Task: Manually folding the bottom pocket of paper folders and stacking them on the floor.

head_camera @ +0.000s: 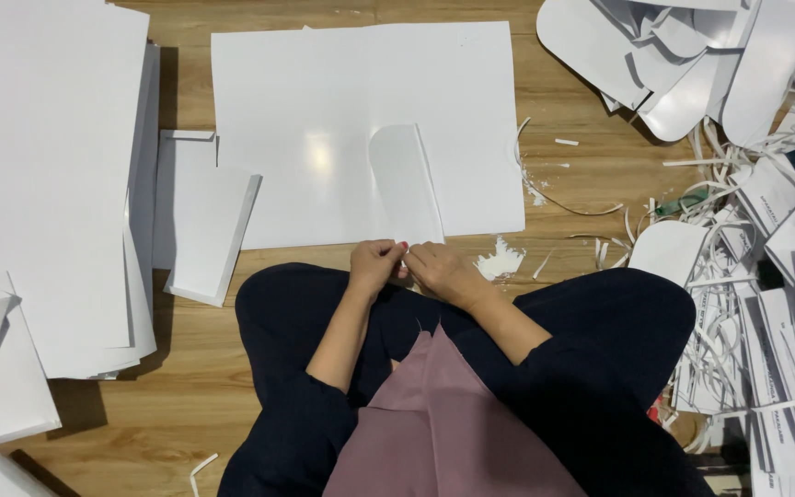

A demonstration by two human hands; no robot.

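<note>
Several stacks of smooth white sheets (43, 175) are seen at the left of the frame, laid on a wooden plank floor (591, 101). Beside them, a smaller folded white card (204, 230) is set at an angle. In the centre, a large glossy white sheet (324, 92) is spread flat, with a rounded-corner white piece (405, 184) resting on its lower edge. Just below, at centre frame, the left hand (375, 265) and the right hand (439, 270) are pressed close together, fingertips pinched on the bottom edge of that piece. At the right, a heap of curved white cut-outs (692, 55) and thin curled paper strips (720, 267) is piled.
</note>
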